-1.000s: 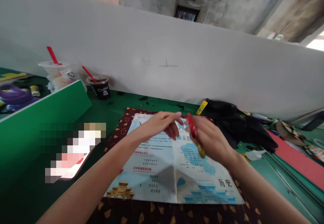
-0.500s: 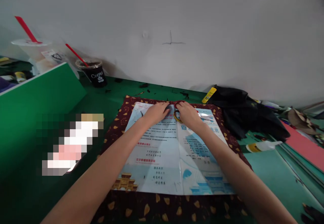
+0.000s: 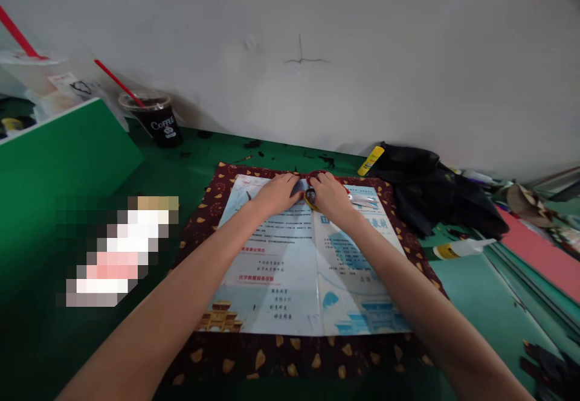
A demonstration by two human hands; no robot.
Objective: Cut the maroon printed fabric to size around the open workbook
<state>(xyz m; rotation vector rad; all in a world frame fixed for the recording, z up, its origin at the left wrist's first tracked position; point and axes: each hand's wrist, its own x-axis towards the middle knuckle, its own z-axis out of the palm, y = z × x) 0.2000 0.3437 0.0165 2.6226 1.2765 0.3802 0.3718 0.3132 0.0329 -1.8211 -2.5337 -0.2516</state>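
A printed paper folder (image 3: 285, 292) with red, black and blue lettering lies spread flat on a dark maroon fabric (image 3: 260, 359) patterned with gold shapes. At the far edge of the folder rests my left hand (image 3: 278, 194), palm down, with its thumb apart from the fingers and nothing seen in it. Close to its right is my right hand (image 3: 334, 197), its fingers bent over a pair of scissors (image 3: 365, 200). The red and yellow scissor handles show left of the hand, and the blades point right over the paper. My right fingertips are partly hidden.
A coffee cup (image 3: 156, 123) with a red straw and a larger clear cup (image 3: 38, 75) stand at the left, behind a green board (image 3: 67, 147). Right of the fabric lie black cloth (image 3: 421, 189), a yellow strip (image 3: 370, 160), a glue bottle (image 3: 460, 249) and a red sheet (image 3: 539, 247).
The view has shifted slightly, so everything sits a little higher and to the left. Both hands remain at the folder's far edge, the right one still over the scissors.
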